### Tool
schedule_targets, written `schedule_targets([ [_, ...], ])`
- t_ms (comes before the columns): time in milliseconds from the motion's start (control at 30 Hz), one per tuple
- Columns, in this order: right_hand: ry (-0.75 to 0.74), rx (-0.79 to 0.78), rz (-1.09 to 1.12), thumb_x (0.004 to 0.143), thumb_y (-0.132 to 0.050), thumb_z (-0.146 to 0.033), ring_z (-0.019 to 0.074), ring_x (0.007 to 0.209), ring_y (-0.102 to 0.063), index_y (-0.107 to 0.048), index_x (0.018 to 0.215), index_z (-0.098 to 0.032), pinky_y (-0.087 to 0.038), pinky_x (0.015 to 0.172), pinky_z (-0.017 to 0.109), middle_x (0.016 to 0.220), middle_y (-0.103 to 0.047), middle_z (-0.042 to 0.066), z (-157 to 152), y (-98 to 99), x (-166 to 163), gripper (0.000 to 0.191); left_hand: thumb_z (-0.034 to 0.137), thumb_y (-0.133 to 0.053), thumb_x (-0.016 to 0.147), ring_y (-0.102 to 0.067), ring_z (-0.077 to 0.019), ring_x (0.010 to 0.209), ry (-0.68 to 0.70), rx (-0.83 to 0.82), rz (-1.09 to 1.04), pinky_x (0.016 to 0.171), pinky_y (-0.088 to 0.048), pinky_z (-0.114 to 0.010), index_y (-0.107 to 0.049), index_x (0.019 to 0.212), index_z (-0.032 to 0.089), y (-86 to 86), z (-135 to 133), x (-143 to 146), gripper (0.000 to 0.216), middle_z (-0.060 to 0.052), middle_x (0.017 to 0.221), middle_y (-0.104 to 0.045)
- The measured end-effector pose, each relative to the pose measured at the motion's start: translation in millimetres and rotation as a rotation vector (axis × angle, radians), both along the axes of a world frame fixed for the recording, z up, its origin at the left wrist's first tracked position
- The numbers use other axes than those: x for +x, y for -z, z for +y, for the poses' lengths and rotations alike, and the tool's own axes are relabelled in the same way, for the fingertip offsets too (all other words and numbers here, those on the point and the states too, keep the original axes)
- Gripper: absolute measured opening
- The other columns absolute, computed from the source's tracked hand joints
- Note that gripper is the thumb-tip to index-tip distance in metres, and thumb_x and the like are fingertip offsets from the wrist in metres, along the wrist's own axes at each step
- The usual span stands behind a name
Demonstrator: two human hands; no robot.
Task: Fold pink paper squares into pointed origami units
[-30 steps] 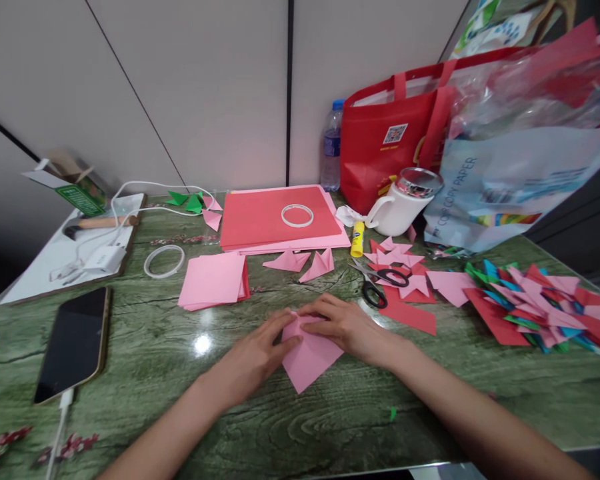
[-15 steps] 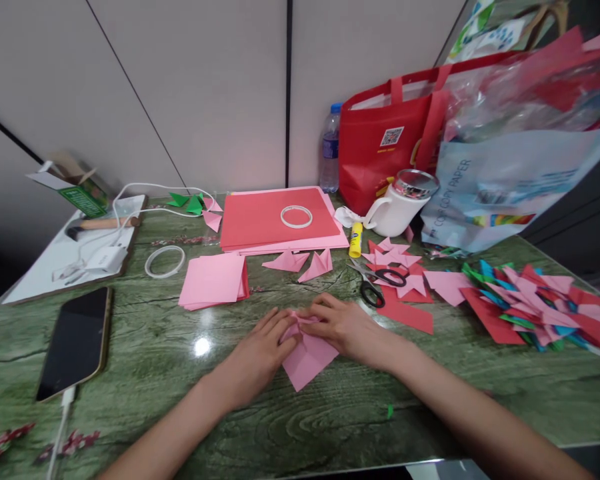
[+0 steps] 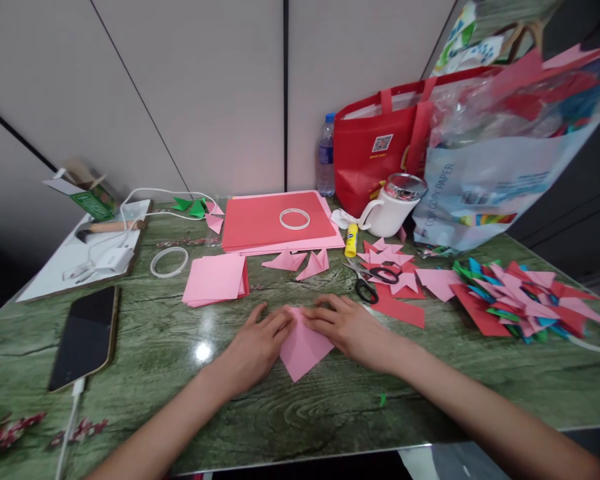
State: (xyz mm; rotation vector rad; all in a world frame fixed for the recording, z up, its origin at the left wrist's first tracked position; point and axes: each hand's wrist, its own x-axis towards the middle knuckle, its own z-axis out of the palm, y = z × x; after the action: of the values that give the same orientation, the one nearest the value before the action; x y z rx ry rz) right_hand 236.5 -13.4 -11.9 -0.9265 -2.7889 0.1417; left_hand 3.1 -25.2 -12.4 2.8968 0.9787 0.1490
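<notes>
the pink sheet [image 3: 304, 352] lies on the table [image 3: 280, 427] between the two hands, a corner pointing toward the person; the left hand [image 3: 260, 340] covers its left upper edge and the right hand [image 3: 349, 330] its right one. the fingers are bent onto the paper and their tips nearly meet at its top — whether they pinch it or only press it, i cannot tell. just beyond the pink sheet are two folded pink pieces [image 3: 316, 265], and to its upper left a pile of pink squares [image 3: 215, 280] with red showing beneath. to its upper right, close past the right hand, lie black-handled scissors [image 3: 366, 291], a red strip [image 3: 401, 315] and pointed pieces [image 3: 390, 255]. further beyond it are a red stack [image 3: 255, 223] bearing a white ring, a yellow glue stick [image 3: 351, 241] and a white mug [image 3: 387, 215]; far to its right, a heap of coloured folded pieces [image 3: 523, 293], and well to its left, a phone [image 3: 85, 337]. both forearms slant in toward the pink sheet from the near side — backs of the hands up, wrists low over the table.
</notes>
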Motion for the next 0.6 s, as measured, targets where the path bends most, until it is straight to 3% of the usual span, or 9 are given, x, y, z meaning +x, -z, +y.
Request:
schedule_targets([
  [367, 0.100, 0.002, -0.010, 0.085, -0.048, -0.009, 0.0247, 0.109, -0.046, -0.052, 0.120, -0.020, -0.046, 0.083, 0.040, 0.119, -0.059, 0.006, -17.4, -0.5, 25.8, 0.038, 0.003, -0.033, 0.085, -0.048, -0.0253, 0.114, -0.020, 0.041, 0.043, 0.093, -0.030, -0.051, -0.043, 0.124, 0.012, -4.1, -1.5, 0.8, 0.041, -0.017, 0.127, -0.049],
  [500, 0.121, -0.031, 0.029, 0.087, -0.048, -0.014, 0.0227, 0.102, -0.049, -0.055, 0.114, -0.017, -0.047, 0.080, 0.037, 0.102, -0.063, 0.009, -15.7, -2.7, 16.1, 0.029, 0.004, -0.035, 0.086, -0.050, -0.0247, 0.109, -0.005, 0.035, 0.038, 0.089, -0.035, -0.046, -0.048, 0.117, 0.011, -10.5, 0.3, 5.9, 0.035, -0.015, 0.118, -0.053],
  [600, 0.273, -0.050, 0.049, 0.088, -0.048, -0.019, 0.0225, 0.092, -0.052, -0.058, 0.106, -0.015, -0.048, 0.076, 0.036, 0.091, -0.061, 0.009, -8.5, -3.7, -0.3, 0.021, 0.009, -0.035, 0.088, -0.053, -0.0234, 0.099, 0.004, 0.040, 0.027, 0.083, -0.041, -0.040, -0.054, 0.107, 0.011, -14.5, 2.4, 9.8, 0.026, -0.013, 0.108, -0.057],
])
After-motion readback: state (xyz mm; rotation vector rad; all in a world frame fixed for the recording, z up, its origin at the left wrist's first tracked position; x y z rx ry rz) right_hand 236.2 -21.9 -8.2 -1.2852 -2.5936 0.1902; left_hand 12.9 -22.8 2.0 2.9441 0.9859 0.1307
